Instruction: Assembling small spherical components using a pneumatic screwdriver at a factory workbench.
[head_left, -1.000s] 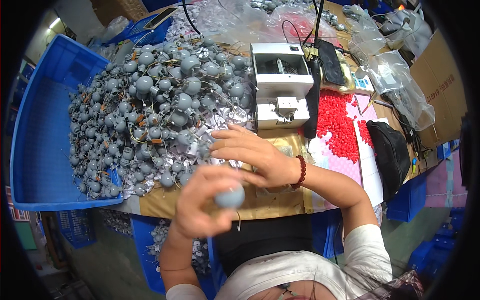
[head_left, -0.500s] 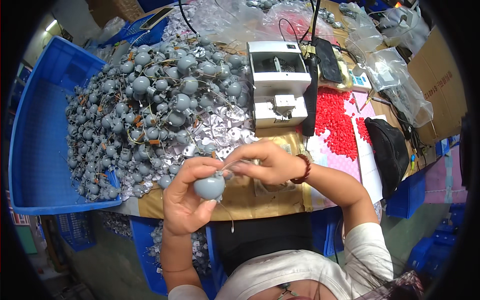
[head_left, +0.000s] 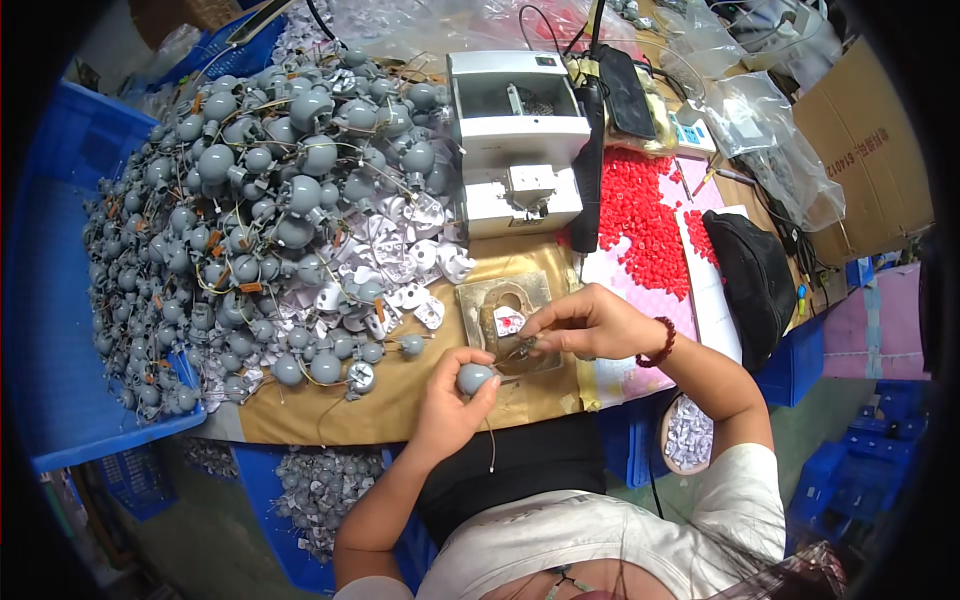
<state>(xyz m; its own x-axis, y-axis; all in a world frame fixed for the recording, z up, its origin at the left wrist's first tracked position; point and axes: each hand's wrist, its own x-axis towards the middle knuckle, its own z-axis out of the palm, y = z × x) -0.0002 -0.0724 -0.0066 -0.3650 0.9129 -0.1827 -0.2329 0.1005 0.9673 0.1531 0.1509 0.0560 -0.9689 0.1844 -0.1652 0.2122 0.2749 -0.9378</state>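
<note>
My left hand is closed around a glossy grey ball, with a thin wire dangling below it. Just to its right, my right hand pinches over a square metal fixture on the table. What its fingertips grip is too small to tell; thin wires may run there from the ball. Set in the fixture's hollow is a white plastic piece with a red bit in it, partly hidden by the right fingers.
A big heap of grey balls with wires fills the left, beside a blue bin. White plastic pieces lie next to it. Behind the fixture stands a white machine. Red caps and a black pouch lie right.
Both hands have moved right with the grey ball, down to the metal fixture. The fixture with its white piece has come into clearer view, and the whole scene has shifted left.
</note>
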